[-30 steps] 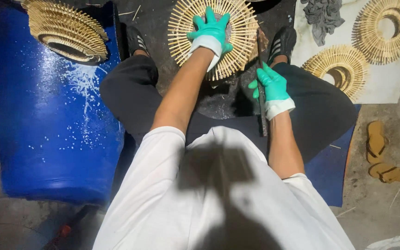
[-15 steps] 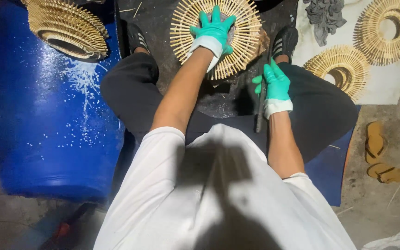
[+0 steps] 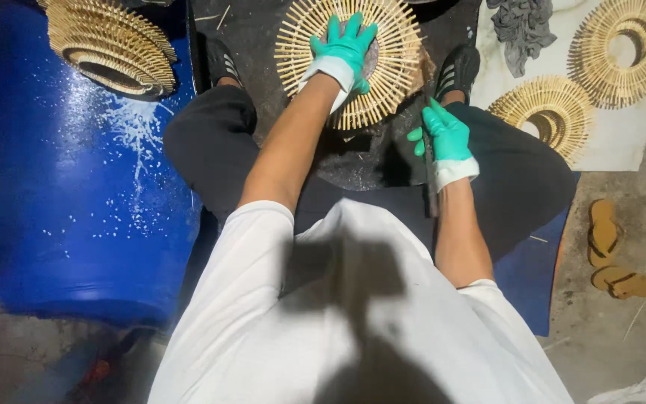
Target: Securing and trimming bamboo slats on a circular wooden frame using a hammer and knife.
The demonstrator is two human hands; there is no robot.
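A round sunburst ring of thin bamboo sticks (image 3: pixel 398 45) lies flat on a dark round block between my feet. My left hand (image 3: pixel 343 52), in a green glove, presses flat on its middle with fingers spread. My right hand (image 3: pixel 446 135), also green-gloved, grips a long dark knife-like tool (image 3: pixel 432 191) that runs along my forearm, its tip near the ring's right edge.
A blue barrel (image 3: pixel 76 194) lies at the left with a stack of stick rings (image 3: pixel 110 45) on top. More finished rings (image 3: pixel 618 49) and a grey cloth (image 3: pixel 521 26) lie on a white sheet at the right. Brown sandals (image 3: pixel 611 254) sit on the floor.
My right hand has lifted the tool from low beside my thigh up toward the ring's right edge. My left hand stays pressed on the ring.
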